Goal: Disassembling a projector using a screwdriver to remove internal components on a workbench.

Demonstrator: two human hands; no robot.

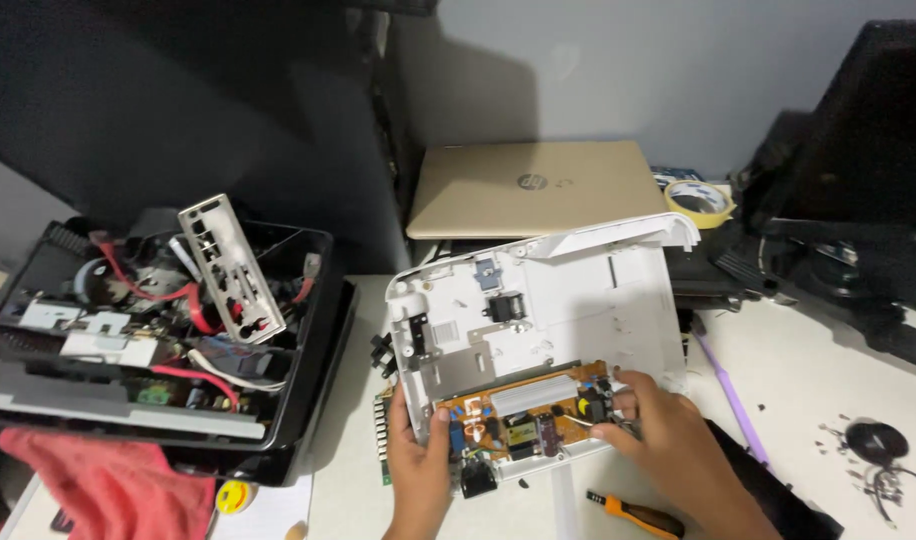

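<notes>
At the far left of the tabletop (838, 380) sits a black open case (298, 400) crammed with red cables, small boards and a silver metal port plate (230, 270) standing tilted among them; a red cloth (108, 490) lies just in front of it and a small yellow round thing (233, 496) rests near its front corner. Right of the case, a white plastic housing (578, 290) lies opened, its inside facing up, with an orange circuit board (523, 415) set along its near edge. The left hand (418, 460) grips the housing's near-left corner, thumb pressed on the board's left end. The right hand (663, 430) rests on the board's right end, fingers curled and pinching at a black part there. Near the right wrist lies an orange-handled screwdriver (638, 513). Behind the housing sits a closed gold laptop (538, 185), with a roll of yellow tape (700, 200) to its right. At the far right, small dark screws and bits (873, 445) are scattered on the tabletop.
</notes>
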